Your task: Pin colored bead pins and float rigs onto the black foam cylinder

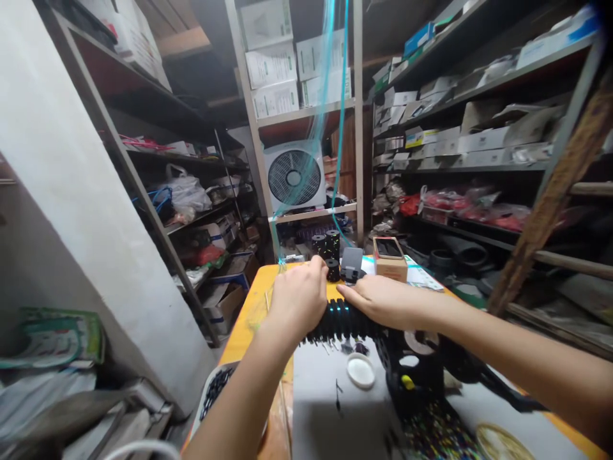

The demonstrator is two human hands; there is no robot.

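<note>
Between my two hands is a black ridged piece (340, 311) with small bright blue spots along its top. My left hand (299, 297) is closed, its fingers curled at the left end of this piece; what they pinch is hidden. At the right end, my right hand (390, 300) bends over it with the thumb pointing left. The other right fingers curl out of sight, so what they grip cannot be made out. Just beyond the hands stand black spools (332, 269) and a grey phone-like holder (352, 263). Below lie a round white lid (361, 370) and a small black piece (338, 396).
The yellow table (249, 319) carries a white tub (211, 383) of black parts at left and a cardboard box (390, 265) at back right. Multicoloured beads (438, 431) lie front right. Teal strands (341, 128) hang ahead. A box fan (294, 176) and loaded shelves stand around.
</note>
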